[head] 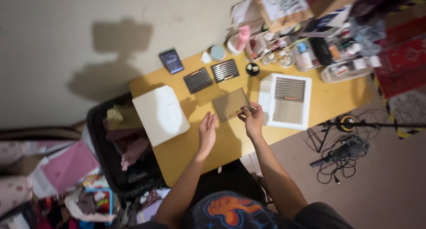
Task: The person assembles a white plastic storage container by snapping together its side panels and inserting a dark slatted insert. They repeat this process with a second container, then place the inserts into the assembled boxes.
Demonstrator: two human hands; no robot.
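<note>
Your right hand is pinched on the near right edge of a tan slatted panel, fingers curled, thumb on top. The panel lies flat on the yellow table, about mid-table, w/ a small orange strip near its right edge by your fingertips. Your left hand is open, fingers straight & loosely together, palm facing right, holding nothing; it's just beside the panel's near left corner, can't tell if it touches.

Right of the panel: a white tray w/ a grey slatted panel in its top half. Behind: two dark slatted panels side by side, a phone at the far left edge. Left: a white box overhanging the table edge, above an open suitcase of clothes. Far right end: bottles & clutter.
</note>
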